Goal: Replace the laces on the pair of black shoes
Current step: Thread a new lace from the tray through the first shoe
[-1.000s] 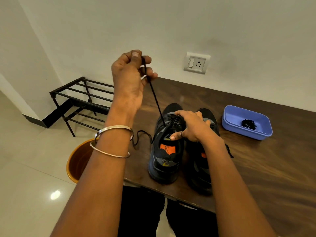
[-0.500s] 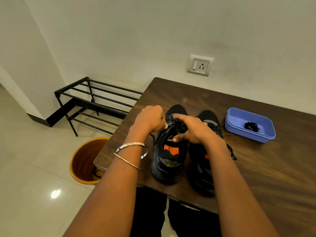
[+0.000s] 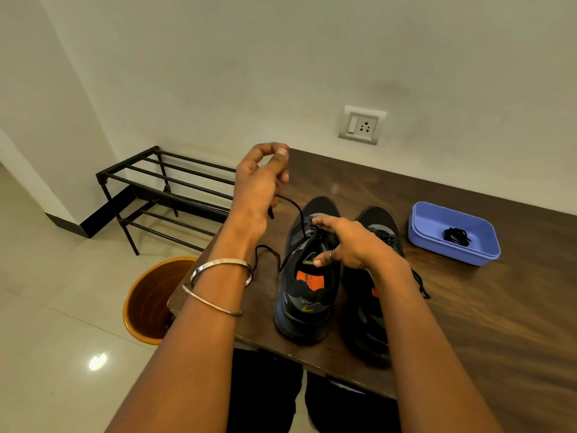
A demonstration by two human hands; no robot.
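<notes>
Shoes first: two black ones are sitting side by side on the dark wood surface point(image 3: 468, 323), toes pointing at the wall. The left shoe point(image 3: 307, 295) is showing an orange insole label point(image 3: 305, 279) with white writing on it, looks like "ush" at the end of a word, the rest I can't read. There's a small yellow mark near the heel too, too tiny to make out.

The left hand point(image 3: 257, 185) is lifted above the surface edge, fingers curled, its grip pinching the black lace point(image 3: 295, 207) that's looping down into the left shoe's eyelets. More of that lace is trailing in a loop beside the shoe. Two metal bangles point(image 3: 218, 285) are hanging on that wrist.

The right hand point(image 3: 346, 242) is resting on the left shoe's tongue area, fingers bent down onto the lacing, holding it there. The right shoe point(image 3: 371, 292) is partly hiding under that arm.

A blue tray point(image 3: 452, 210) is sitting to the right, well apart, with a bundled black lace point(image 3: 456, 236) inside.
</notes>
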